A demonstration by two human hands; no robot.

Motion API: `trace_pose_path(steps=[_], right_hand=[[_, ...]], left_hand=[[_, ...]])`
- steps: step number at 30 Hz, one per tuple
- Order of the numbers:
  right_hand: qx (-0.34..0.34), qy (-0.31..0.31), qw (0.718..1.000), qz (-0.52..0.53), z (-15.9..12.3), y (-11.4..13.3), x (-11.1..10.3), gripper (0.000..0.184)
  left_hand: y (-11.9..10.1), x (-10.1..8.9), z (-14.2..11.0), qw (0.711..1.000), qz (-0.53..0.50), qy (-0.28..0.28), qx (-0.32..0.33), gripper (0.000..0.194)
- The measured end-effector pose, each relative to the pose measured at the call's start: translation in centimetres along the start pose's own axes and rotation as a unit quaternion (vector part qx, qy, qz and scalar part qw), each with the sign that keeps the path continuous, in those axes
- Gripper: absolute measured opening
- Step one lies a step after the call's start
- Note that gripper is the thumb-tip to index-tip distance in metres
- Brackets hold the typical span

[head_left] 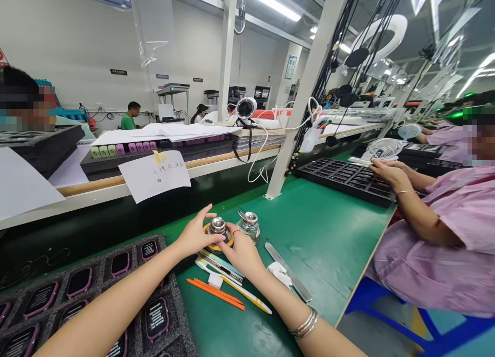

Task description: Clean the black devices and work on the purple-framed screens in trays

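Both my hands meet at a small glass dispenser bottle with a metal pump top [217,227] that stands inside a yellow tape ring on the green mat. My left hand [194,235] cups the bottle from the left, fingers curled against it and forefinger raised. My right hand [240,249] grips it from the right, fingertips on the ring and bottle. A second, similar glass bottle [248,225] stands just to the right, untouched.
A foam tray [96,300] of purple-rimmed smartwatches lies at the lower left. Orange sticks [215,291], a yellow pen, tweezers, a metal ruler [288,271] and white wipes lie under my wrists. A co-worker in pink [444,233] handles a black tray [344,177] at the right. A conveyor shelf runs behind.
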State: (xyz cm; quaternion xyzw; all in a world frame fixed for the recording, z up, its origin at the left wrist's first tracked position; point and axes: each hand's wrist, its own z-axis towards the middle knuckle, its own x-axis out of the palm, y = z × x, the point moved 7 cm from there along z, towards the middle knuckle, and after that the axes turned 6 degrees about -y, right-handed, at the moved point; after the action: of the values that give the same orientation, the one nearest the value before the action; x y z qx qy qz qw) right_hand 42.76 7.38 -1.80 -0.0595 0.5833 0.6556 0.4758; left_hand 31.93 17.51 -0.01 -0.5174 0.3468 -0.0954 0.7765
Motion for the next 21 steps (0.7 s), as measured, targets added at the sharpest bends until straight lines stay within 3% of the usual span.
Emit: trace_pose_path(steps=[2, 4, 8, 15, 21], right_hand=[[-0.005, 0.001, 1.000, -0.004, 0.1, 0.0, 0.0, 0.043], [-0.012, 0.004, 1.000, -0.006, 0.2, 0.0, 0.0, 0.043], [-0.019, 0.008, 1.000, -0.020, 0.3, 0.0, 0.1, 0.046], [-0.034, 0.009, 0.998, -0.045, 0.2, 0.0, 0.4, 0.049], [-0.046, -0.001, 0.995, -0.088, -0.5, 0.5, 0.4, 0.050]], left_hand=[[0.2, 0.2, 0.0, 1.000, 0.012, -0.021, -0.005, 0.083], [0.3, 0.7, 0.1, 1.000, 0.016, -0.026, -0.007, 0.063], [0.0, 1.2, 0.7, 1.000, 0.007, 0.003, 0.011, 0.036], [-0.5, 0.7, 1.3, 0.997, -0.001, 0.056, 0.051, 0.033], [-0.3, 1.3, 0.1, 0.998, -0.009, 0.032, 0.059, 0.039]])
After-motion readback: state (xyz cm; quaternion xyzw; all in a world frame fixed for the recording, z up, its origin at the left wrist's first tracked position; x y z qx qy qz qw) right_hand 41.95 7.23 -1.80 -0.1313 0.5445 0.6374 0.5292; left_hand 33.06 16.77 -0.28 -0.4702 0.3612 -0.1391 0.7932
